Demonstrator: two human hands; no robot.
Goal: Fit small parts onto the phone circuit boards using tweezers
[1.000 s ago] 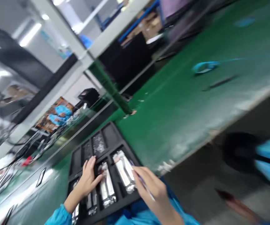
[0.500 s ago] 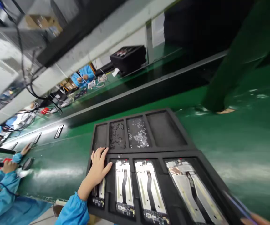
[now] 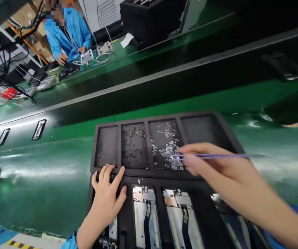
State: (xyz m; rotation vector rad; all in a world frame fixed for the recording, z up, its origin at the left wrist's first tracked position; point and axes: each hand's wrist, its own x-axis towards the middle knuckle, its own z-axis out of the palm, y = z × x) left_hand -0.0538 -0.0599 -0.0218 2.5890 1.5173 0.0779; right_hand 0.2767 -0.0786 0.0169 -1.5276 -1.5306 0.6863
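Observation:
A black foam tray (image 3: 101, 172) lies on the green bench in front of me. Its far row has small compartments; one holds tiny dark parts (image 3: 134, 145), the one beside it tiny silver parts (image 3: 167, 148). The near row holds phone frames (image 3: 145, 218) lying lengthwise. My left hand (image 3: 108, 196) rests flat, fingers spread, on the tray's left side over one phone frame. My right hand (image 3: 216, 171) pinches purple tweezers (image 3: 216, 156), whose tips hover over the silver parts.
A dark conveyor belt (image 3: 164, 86) runs across behind the tray, with phone frames (image 3: 39, 129) on it at the left. A person in blue (image 3: 67, 33) works at the far bench. A black box (image 3: 151, 15) stands at the back.
My head has tilted down and levelled. My right hand with the tweezers has come in from the right to over the silver parts. The left hand has stayed on the tray.

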